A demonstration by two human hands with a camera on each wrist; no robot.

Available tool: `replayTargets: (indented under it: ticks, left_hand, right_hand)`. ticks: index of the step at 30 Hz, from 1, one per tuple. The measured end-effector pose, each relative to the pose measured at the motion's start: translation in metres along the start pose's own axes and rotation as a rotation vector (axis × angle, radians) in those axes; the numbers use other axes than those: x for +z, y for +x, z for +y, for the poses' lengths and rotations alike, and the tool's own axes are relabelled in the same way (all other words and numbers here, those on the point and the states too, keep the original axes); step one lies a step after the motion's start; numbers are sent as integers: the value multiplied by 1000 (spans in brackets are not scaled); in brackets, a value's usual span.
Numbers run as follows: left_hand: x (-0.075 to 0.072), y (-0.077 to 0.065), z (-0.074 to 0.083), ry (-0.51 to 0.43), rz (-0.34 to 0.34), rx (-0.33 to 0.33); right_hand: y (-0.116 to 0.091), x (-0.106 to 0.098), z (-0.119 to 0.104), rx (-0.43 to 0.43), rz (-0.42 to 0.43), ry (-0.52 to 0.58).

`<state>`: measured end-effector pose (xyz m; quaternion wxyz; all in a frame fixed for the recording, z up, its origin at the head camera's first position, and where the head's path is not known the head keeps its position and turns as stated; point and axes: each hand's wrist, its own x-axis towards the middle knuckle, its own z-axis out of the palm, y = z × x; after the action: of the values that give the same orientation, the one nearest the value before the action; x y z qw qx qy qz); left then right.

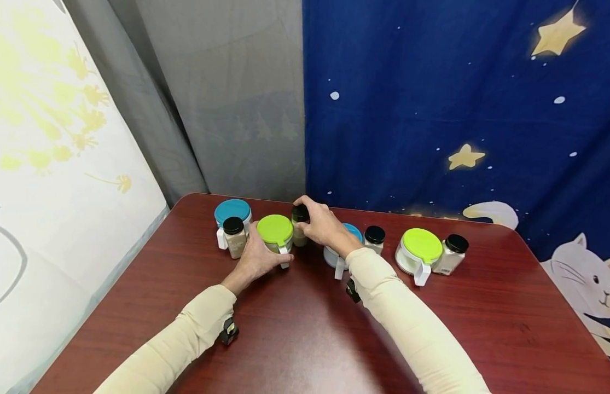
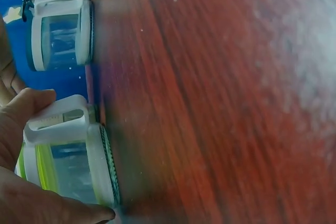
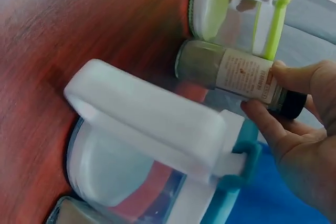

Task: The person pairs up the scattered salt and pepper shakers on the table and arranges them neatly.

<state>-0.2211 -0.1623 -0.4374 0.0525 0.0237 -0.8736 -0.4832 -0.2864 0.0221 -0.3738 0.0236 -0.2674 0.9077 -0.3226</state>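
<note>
My left hand [image 1: 257, 258] grips a clear glass seasoning jar [image 1: 275, 229] with a lime-green lid and a white handle, thumb by the handle. Beside it, to the right, my right hand [image 1: 322, 223] holds a spice bottle [image 3: 244, 74] with a black cap and a printed label, pinched near the cap between thumb and fingers. In the right wrist view the bottle stands close against the green-lidded jar. Left of my left hand are a blue-lidded jar [image 1: 233, 210] and a black-capped bottle [image 1: 235, 238]. My right forearm partly hides another blue-lidded jar [image 3: 152, 145].
Further right on the brown table [image 1: 285, 339] stand a black-capped bottle [image 1: 374, 238], a second green-lidded jar [image 1: 419, 251] and another black-capped bottle [image 1: 451, 255]. Behind the table's back edge hang a grey curtain [image 1: 236, 109] and a blue curtain [image 1: 383, 137].
</note>
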Motion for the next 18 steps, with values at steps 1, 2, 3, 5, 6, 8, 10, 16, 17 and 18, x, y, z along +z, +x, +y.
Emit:
replayTargets:
  ticks: [1, 2, 3, 5, 6, 8, 10, 16, 17, 18]
  left_hand:
    - [0, 0, -1, -7, 9, 6]
    - [0, 0, -1, -15, 16, 12]
    - [0, 0, -2, -22, 25, 17]
    - [1, 0, -3, -32, 39, 23]
    - [1, -1, -3, -38, 45, 25]
    - [1, -1, -4, -40, 54, 32]
    - [2, 0, -4, -39, 60, 41]
    - [0, 0, -1, -43, 82, 65]
    - [-1, -1, 0, -45, 84, 67]
    - [-2, -1, 0, -49, 85, 67]
  right_hand:
    - [0, 0, 0, -2, 6, 6]
    - [0, 1, 1, -6, 11, 11]
    - [0, 1, 1, -9, 16, 11]
    - [-1, 1, 3, -16, 31, 17]
    - [-1, 1, 3, -23, 40, 22]
    - [-1, 1, 4, -40, 59, 31]
    - [-2, 1, 5, -65, 82, 36]
    - [-4, 0, 5, -120, 126, 21]
    - [-4, 0, 4, -123, 129, 23]
    - [-4, 0, 4, -125, 131, 31]
